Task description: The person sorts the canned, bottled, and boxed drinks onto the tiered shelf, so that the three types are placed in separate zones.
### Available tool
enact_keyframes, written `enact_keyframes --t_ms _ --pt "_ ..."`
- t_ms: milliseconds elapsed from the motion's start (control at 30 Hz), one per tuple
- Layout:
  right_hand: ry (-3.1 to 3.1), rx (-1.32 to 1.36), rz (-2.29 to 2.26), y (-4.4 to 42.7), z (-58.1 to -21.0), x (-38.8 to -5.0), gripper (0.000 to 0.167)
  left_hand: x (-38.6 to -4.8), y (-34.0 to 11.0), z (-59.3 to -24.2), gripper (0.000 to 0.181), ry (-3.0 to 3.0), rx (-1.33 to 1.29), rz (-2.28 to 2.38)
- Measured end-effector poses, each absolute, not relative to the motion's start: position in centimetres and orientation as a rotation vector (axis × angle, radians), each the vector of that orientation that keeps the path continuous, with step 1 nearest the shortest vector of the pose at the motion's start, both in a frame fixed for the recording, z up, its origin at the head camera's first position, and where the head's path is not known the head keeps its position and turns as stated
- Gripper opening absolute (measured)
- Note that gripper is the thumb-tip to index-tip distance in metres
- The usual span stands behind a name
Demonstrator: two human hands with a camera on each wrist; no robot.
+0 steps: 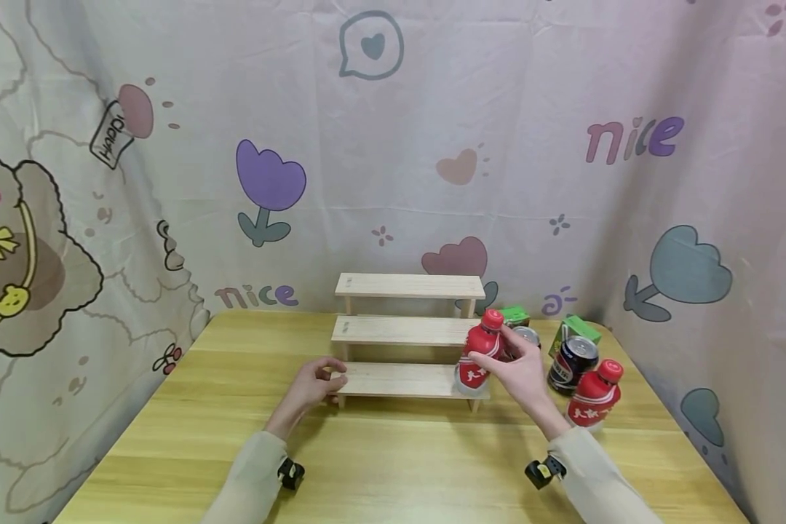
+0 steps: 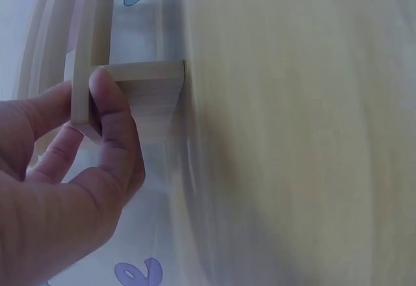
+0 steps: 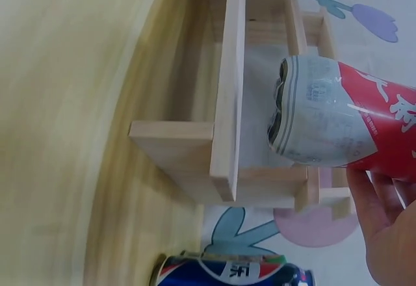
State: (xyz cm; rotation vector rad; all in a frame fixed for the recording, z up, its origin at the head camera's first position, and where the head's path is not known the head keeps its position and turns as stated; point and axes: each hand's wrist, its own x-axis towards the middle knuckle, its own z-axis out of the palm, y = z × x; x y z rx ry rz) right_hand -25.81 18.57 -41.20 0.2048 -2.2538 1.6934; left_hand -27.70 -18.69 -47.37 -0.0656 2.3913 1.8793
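A three-step wooden shelf [image 1: 393, 379] stands on the table. My left hand [image 1: 316, 383] pinches the left end of its lowest step; in the left wrist view the thumb and fingers [image 2: 112, 114] close round the board's corner. My right hand [image 1: 522, 366] grips a red-capped bottle [image 1: 478, 351] with a red label, upright at the right end of the lowest step. In the right wrist view the base of the bottle [image 3: 318, 110] is beside the step board [image 3: 229, 91], with a gap visible, and my right hand [image 3: 390, 227] holds its label part.
Right of the shelf stand a second red bottle [image 1: 593, 397], a dark blue can [image 1: 573, 364], another can [image 1: 526, 335] partly behind my right hand, and two green cartons [image 1: 578, 329] [image 1: 514, 315]. A patterned curtain [image 1: 380, 145] hangs behind the table [image 1: 393, 466].
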Motion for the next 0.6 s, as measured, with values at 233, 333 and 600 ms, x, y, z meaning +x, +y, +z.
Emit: enact_keyframes --t_ms 233,333,600 --pt "-2.245 0.231 1.773 17.5 -40.6 -27.0 0.077 -27.7 -18.6 -47.5 0.021 2.373 -0.076 1.895" --pt "-2.272 0.234 1.764 16.9 -40.2 -27.3 0.079 -27.7 -18.7 -47.5 0.021 2.362 -0.081 1.895" --pt "-2.295 0.303 1.762 15.6 -39.4 -28.1 0.079 -27.7 -18.7 -47.4 0.021 2.34 -0.081 1.906"
